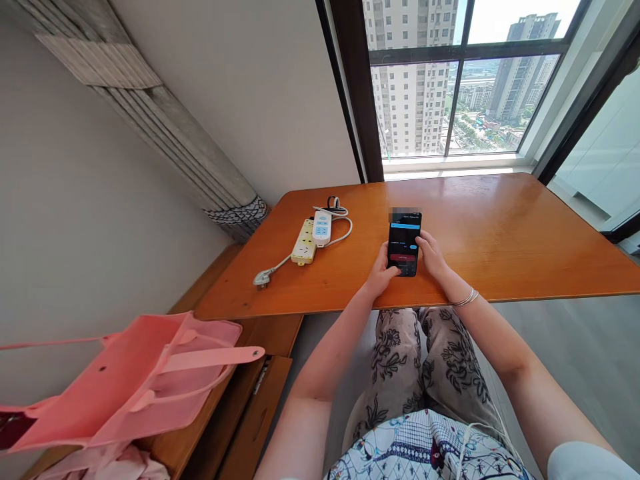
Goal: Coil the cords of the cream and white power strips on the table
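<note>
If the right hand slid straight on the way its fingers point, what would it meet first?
The right hand points up-left and already rests against the smartphone, so it meets that first. Beyond lies bare wooden table; depth is hard to judge.

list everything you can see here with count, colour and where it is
phone: 1, black, screen lit, on the table near its front edge, between both hands
power strips: 2, one yellowish, one white and blue, side by side, left of the phone
plug: 1, grey-white, on its cable at the table's left front
table: 1, orange-brown wood, by the window
bag: 1, pink, on a low wooden cabinet at lower left
bracelet: 1, silver, on the right wrist
left hand: 1, at the phone's lower left
right hand: 1, at the phone's right edge
</note>
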The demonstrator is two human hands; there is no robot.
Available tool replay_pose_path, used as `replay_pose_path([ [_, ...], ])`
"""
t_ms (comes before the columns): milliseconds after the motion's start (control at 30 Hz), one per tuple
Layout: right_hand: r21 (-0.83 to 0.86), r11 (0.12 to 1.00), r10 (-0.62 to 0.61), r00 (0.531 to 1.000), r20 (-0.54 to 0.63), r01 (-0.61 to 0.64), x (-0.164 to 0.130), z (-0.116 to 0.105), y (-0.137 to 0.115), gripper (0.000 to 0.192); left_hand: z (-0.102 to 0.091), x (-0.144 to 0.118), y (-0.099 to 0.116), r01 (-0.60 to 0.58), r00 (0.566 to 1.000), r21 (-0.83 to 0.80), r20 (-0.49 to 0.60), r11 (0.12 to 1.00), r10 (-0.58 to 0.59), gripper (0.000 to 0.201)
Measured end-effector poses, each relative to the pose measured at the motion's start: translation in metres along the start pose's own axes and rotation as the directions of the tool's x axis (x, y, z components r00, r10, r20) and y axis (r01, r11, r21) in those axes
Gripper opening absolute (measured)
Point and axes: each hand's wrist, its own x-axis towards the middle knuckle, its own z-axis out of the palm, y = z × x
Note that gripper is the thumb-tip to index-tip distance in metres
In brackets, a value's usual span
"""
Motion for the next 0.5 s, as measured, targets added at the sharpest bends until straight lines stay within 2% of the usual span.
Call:
replay_pose_path([
  [167,0.008,0.999,0.037,0.998,0.052,-0.038,-0.0019,0.0014,-0.0093,0.023,-0.0015,0.0009,0.0001,0.0,0.998,-0.03,-0.055,1.0,-0.002,0.065],
  [500,-0.032,0.998,0.055,0.997,0.05,-0.053,-0.0023,0.0025,-0.0071,0.023,-0.0036,0.0019,-0.0044,-0.011,0.999,-0.03,-0.047,0.999,0.01,0.065],
])
